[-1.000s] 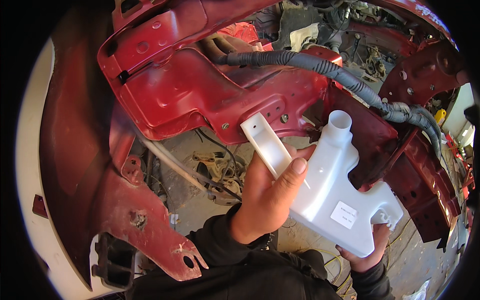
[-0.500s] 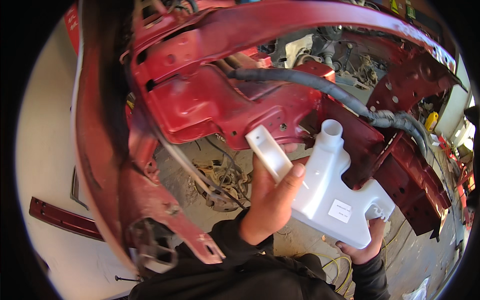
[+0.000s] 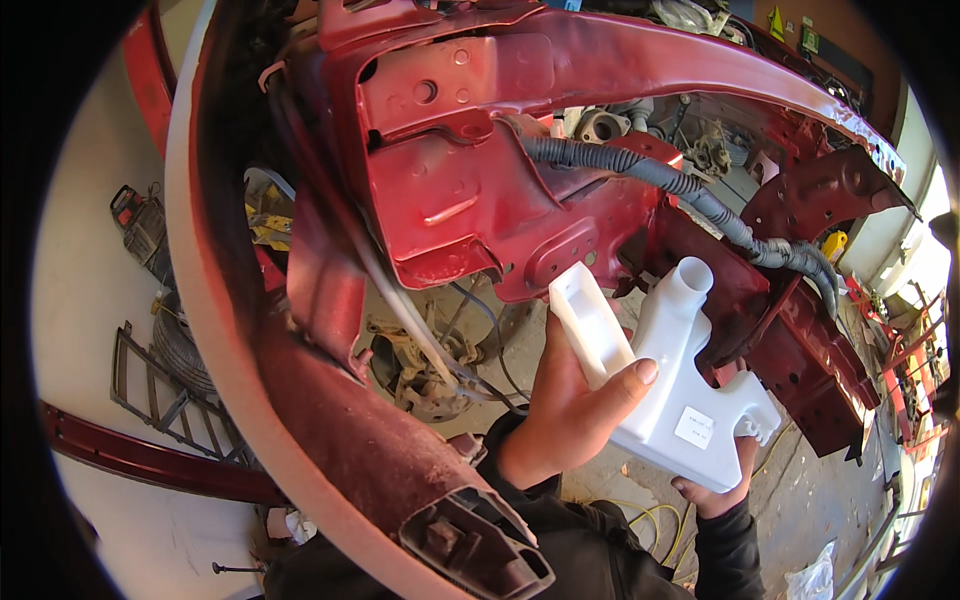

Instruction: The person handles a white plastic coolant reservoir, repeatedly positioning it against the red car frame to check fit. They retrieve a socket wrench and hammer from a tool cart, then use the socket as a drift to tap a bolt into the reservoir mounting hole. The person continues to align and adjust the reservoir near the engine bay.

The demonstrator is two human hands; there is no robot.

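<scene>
From where I stand: white plastic tank [image 3: 662, 395] on the dark-red car body's [image 3: 440, 205] near side, neck pointing far | left hand [image 3: 568, 408] clamped on its left edge, likely steadying it | right hand [image 3: 724, 490] under its right end, apparently bearing weight; finger closure hidden, cannot tell
</scene>
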